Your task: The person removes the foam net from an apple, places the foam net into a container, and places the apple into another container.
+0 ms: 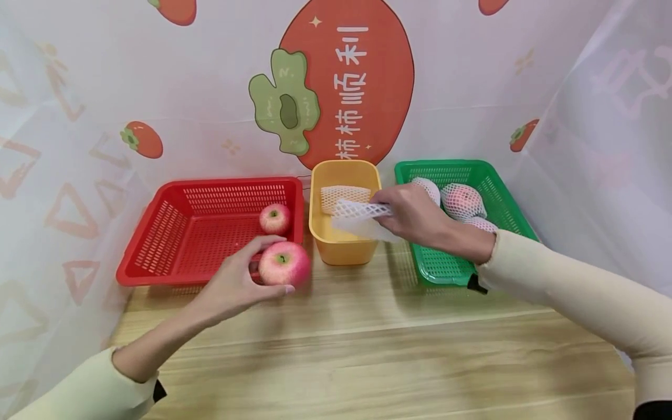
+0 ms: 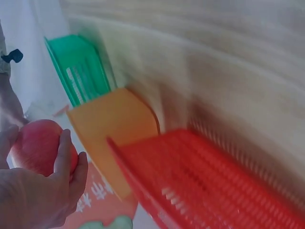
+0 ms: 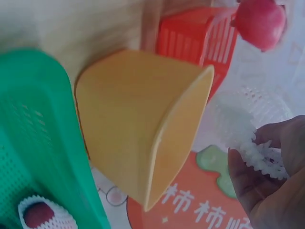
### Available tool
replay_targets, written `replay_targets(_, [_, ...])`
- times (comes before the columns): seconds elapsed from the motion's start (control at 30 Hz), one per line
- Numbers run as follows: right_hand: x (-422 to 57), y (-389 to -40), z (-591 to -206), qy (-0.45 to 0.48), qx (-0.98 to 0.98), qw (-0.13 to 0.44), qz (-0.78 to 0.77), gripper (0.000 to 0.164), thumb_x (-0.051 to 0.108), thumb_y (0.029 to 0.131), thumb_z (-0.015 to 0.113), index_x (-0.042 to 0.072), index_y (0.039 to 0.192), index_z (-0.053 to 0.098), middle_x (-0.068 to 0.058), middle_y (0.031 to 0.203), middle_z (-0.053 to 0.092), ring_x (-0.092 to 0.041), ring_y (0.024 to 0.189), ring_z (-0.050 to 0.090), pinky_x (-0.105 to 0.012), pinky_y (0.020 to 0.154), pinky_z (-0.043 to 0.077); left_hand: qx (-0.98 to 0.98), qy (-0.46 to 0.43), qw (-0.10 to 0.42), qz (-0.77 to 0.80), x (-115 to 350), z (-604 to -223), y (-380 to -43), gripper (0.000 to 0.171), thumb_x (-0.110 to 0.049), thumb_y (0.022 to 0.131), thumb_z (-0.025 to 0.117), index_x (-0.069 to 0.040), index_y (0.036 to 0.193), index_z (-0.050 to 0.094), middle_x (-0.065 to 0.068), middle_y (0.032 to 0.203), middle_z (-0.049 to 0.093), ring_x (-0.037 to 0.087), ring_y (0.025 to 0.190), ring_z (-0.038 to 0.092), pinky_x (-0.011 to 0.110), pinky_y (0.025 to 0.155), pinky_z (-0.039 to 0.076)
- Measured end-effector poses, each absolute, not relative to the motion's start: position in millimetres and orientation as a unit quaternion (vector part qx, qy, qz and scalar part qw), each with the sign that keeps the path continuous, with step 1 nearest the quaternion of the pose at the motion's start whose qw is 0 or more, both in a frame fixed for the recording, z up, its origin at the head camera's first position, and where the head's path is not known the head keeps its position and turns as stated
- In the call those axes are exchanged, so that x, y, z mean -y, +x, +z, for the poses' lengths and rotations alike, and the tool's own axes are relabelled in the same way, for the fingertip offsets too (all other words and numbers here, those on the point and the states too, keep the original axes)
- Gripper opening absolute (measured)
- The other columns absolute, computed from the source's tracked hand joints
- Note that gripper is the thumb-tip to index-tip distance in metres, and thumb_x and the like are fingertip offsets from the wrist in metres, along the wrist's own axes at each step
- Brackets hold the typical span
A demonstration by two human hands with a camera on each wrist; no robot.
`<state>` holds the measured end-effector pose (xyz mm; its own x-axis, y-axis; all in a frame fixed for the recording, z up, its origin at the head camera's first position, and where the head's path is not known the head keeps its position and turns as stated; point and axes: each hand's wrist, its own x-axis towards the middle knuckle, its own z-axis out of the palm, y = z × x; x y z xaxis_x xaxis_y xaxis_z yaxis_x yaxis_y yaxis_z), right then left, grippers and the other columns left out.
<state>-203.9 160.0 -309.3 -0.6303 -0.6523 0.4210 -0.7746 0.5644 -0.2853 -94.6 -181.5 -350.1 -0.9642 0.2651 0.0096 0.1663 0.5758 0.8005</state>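
Note:
In the head view my left hand grips a bare pink-red apple by its sides, just in front of the red basket. The left wrist view shows the same apple between thumb and fingers. My right hand pinches a white foam fruit net over the yellow bin. Seen from the right wrist, the net hangs loose from thumb and fingers beside the bin's opening. Another foam net shows inside the bin.
One bare apple lies in the red basket's right corner. At right, a green basket holds several apples in foam nets, partly hidden by my right forearm. A wooden table carries all three containers before a printed backdrop.

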Motion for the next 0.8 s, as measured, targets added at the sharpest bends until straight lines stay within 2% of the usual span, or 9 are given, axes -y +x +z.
replay_targets(0.1, [-154,-220,-306,0.409,0.876,0.136,0.218,0.013,0.003,0.087,0.084,-0.001,0.098,0.079,-0.012,0.092,0.08,-0.028,0.081,0.075,-0.044,0.075,0.064,-0.889,0.097,0.057,0.444,192,-339,-105,0.081,-0.038,0.082,0.092,-0.019,0.149,0.05,0.005,0.14,0.062,0.026,0.118,0.067,0.039,0.09,0.059])
replay_targets(0.33, [-143,-249,-307,0.389,0.893,0.1,0.204,0.015,0.004,0.09,0.081,-0.001,0.104,0.079,-0.014,0.098,0.08,-0.029,0.086,0.076,-0.045,0.082,0.064,-0.882,0.045,0.052,0.466,220,-324,-134,0.085,-0.044,0.087,0.087,-0.024,0.156,0.042,0.005,0.145,0.055,0.027,0.127,0.059,0.029,0.09,0.058])
replay_targets(0.47, [-137,-263,-310,0.373,0.903,0.084,0.198,0.018,0.007,0.091,0.081,-0.001,0.107,0.079,-0.014,0.101,0.08,-0.03,0.088,0.075,-0.046,0.085,0.063,-0.883,0.02,0.056,0.466,232,-323,-147,0.089,-0.05,0.087,0.085,-0.026,0.159,0.037,0.005,0.147,0.052,0.027,0.128,0.057,0.032,0.09,0.058])
replay_targets(0.8, [-126,-292,-323,0.357,0.917,0.053,0.171,0.024,0.009,0.092,0.08,-0.001,0.113,0.079,-0.016,0.109,0.079,-0.031,0.095,0.073,-0.045,0.092,0.062,-0.853,-0.015,0.068,0.517,245,-329,-180,0.093,-0.042,0.09,0.085,-0.016,0.161,0.031,0.011,0.15,0.048,0.029,0.123,0.059,0.03,0.086,0.063])
